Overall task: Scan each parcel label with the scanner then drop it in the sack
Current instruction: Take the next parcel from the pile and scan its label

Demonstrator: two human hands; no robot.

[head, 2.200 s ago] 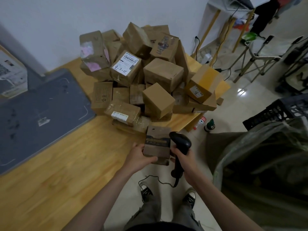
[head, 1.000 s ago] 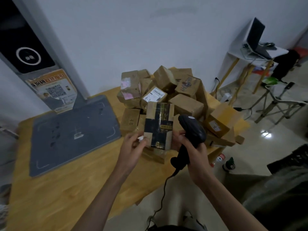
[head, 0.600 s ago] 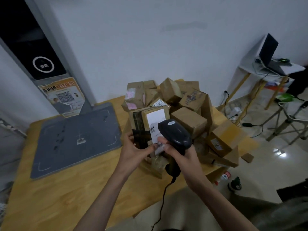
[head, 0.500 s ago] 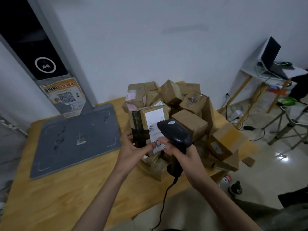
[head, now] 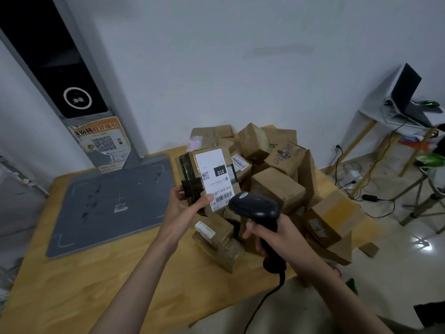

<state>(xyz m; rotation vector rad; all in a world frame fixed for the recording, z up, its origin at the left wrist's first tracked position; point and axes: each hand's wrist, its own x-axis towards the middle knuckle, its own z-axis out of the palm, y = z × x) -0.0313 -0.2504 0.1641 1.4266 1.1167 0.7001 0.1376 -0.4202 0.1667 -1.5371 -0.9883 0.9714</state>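
Desk (head: pixel 101 290): front edge runs from 6 o'clock toward 4 o'clock; bare wood lies open at 7 o'clock, below the grey mat (head: pixel 113 203).
Box pile (head: pixel 277 179): fills the desk from centre to 3 o'clock, reaching its right edge.
Parcel (head: pixel 207 177): held above the desk at centre, just beside the pile; long axis near upright, top tilted slightly toward 11 o'clock.
Label (head: pixel 215 175): white, faces the camera; barcode at its lower end.
Left hand (head: pixel 183 208): fingers curled behind the parcel's lower left, thumb pressed on the label's lower corner.
Right hand (head: pixel 277 235): fingers wrapped round the scanner grip.
Scanner (head: pixel 255 208): head just below the barcode, nose pointing toward 10 o'clock; cable hangs toward 6 o'clock.
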